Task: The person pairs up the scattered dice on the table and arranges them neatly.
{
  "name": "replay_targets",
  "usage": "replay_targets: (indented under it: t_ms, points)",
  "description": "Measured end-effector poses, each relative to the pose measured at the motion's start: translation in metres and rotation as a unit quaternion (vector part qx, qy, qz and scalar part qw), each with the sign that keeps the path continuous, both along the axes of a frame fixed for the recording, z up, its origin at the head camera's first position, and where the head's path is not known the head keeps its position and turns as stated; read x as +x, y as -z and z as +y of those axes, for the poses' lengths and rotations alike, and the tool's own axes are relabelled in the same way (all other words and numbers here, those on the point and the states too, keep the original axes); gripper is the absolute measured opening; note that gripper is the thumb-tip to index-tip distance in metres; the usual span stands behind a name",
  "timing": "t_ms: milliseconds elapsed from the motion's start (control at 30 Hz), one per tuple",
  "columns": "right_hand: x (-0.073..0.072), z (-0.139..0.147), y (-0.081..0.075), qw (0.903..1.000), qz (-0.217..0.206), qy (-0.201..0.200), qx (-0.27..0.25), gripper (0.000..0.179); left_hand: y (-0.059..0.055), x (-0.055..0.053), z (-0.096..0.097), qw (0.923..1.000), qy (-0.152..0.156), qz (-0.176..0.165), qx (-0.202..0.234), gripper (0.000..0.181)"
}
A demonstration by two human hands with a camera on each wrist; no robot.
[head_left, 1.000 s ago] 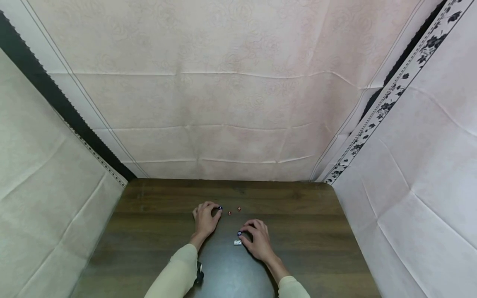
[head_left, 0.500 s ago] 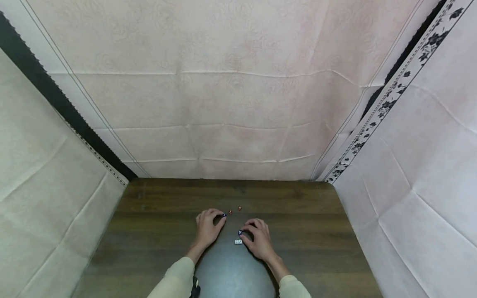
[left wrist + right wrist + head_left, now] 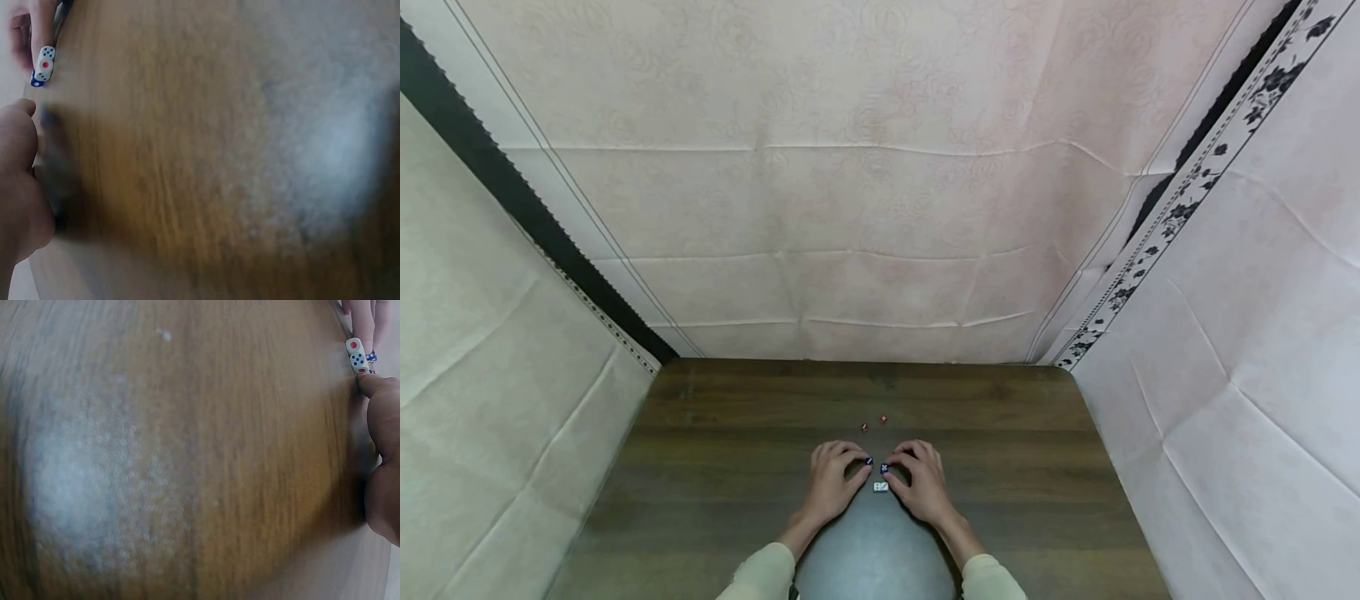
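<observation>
In the head view my left hand (image 3: 835, 482) pinches a blue die (image 3: 868, 461) between thumb and forefinger. Facing it, my right hand (image 3: 922, 482) holds a second blue die (image 3: 884, 468) at its fingertips, with a small gap between the two dice. Two white dice (image 3: 881, 487) sit side by side just on the near side of these, close to the right thumb. The left wrist view shows the white dice (image 3: 45, 64) with a blue die (image 3: 36, 81) partly hidden behind them. In the right wrist view, the left fingers (image 3: 361, 322) reach down to a blue die (image 3: 372, 357).
Two small red dice (image 3: 864, 427) lie farther back on the brown wooden table (image 3: 737, 467). Pale cloth (image 3: 850, 208) hangs behind the table's far edge, and more cloth (image 3: 1240, 400) hangs along both sides.
My left hand has brought its blue die toward me and to the right, from beside the red dice to beside the other blue die. The right hand has stayed almost still.
</observation>
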State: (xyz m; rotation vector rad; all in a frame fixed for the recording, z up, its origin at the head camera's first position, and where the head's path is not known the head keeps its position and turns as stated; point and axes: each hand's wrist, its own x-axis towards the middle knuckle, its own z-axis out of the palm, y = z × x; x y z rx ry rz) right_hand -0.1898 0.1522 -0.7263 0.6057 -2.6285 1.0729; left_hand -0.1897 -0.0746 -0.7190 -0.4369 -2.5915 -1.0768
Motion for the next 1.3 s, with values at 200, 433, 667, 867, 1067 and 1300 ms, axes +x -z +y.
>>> replay_targets:
  t_ms: [200, 433, 667, 867, 1067, 1300]
  points:
    - [-0.0003, -0.0007, 0.0013, 0.9996, 0.027, 0.006, 0.006, 0.016, 0.0031, 0.0013, 0.0031, 0.9995, 0.021, 0.018, -0.012, 0.013]
    - [-0.0006, 0.0007, 0.0011, 1.0000, -0.006, -0.003, -0.001, 0.016, 0.0020, 0.0030, 0.0050, 0.9990, 0.032, 0.016, -0.027, 0.015]
    - [0.0005, 0.0005, 0.0004, 1.0000, -0.002, -0.002, 0.001, 0.015, 0.0043, 0.0024, 0.0059, 0.9986, 0.033, 0.028, -0.030, 0.015]
    - [0.0013, -0.0001, -0.0011, 0.9999, 0.003, 0.002, 0.015, 0.016, 0.0052, 0.0026, 0.0054, 0.9991, 0.033, 0.012, -0.022, 0.015]
    - [0.0015, -0.0008, -0.0018, 1.0000, 0.004, 0.001, 0.008, 0.016, 0.0045, 0.0027, 0.0050, 0.9991, 0.036, -0.002, -0.022, 0.015]
    - [0.0023, -0.0008, -0.0025, 0.9997, 0.014, 0.004, 0.019, 0.016, 0.0043, 0.0030, 0.0045, 0.9989, 0.040, -0.013, -0.019, 0.016]
